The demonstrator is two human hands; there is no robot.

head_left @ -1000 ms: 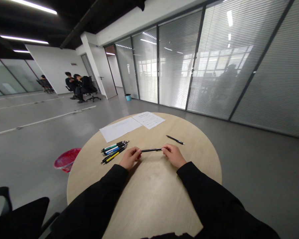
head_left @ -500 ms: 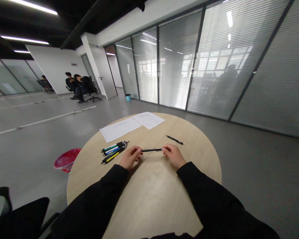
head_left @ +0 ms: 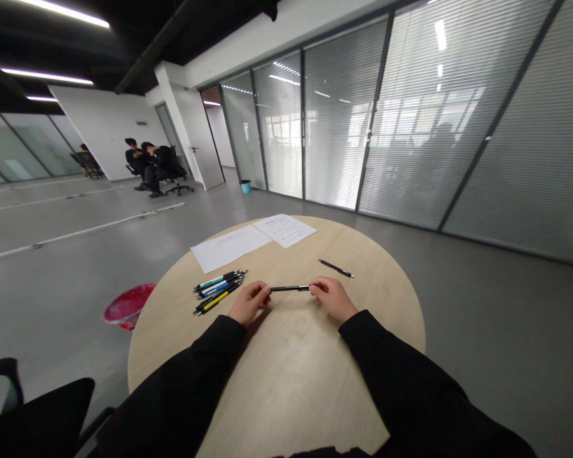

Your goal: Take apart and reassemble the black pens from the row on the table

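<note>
Left hand (head_left: 249,303) and right hand (head_left: 328,300) gripping a black pen (head_left: 289,289) at both ends, red bin (head_left: 128,306) beside the round table (head_left: 286,375), contents unclear

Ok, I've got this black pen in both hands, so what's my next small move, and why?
Probably twist the black pen apart at its middle: your left hand and right hand each hold one end, and its middle is bare between them.

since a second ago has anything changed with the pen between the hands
Nothing visibly changed. The left hand and right hand still hold the black pen level between them. The group of pens, the lone pen and the papers stay where they were on the round wooden table.
</note>
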